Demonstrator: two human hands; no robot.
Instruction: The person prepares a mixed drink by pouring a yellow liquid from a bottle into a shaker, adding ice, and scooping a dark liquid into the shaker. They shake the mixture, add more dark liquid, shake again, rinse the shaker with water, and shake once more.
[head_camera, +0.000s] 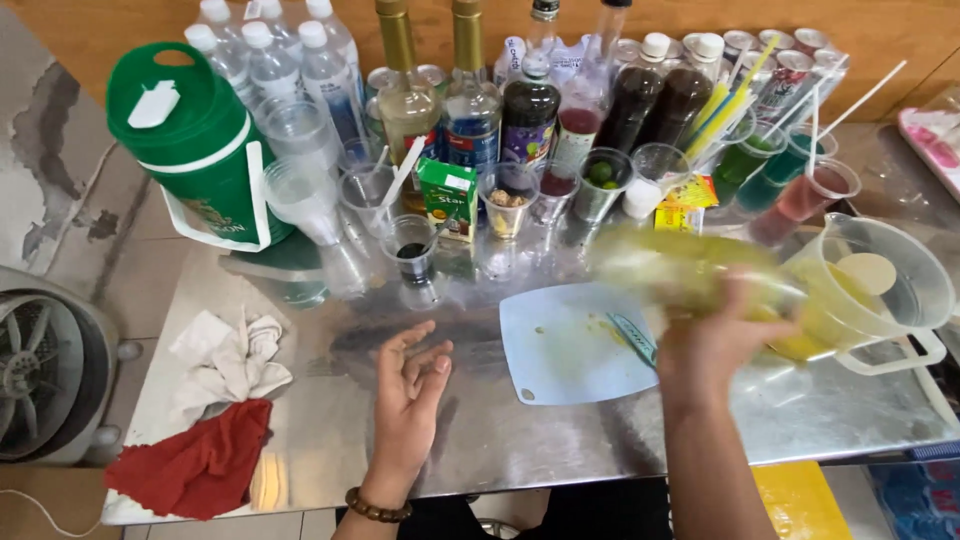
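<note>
Because our right hand (715, 340) is closed around a blurred yellow-green shaker (690, 268) held on its side above the cutting board (565, 345), near the table's (480, 440) right edge, we judge spills the main risk: a loose lid could spray liquid over the board. The shaker passes just beside the clear jug (880, 285), so a wide swing could knock it. Our left hand (408, 390) hangs open, palm up, holding nothing, over the front middle of the table, too far to steady anything. The crowded cups (410, 250) behind could topple too.
</note>
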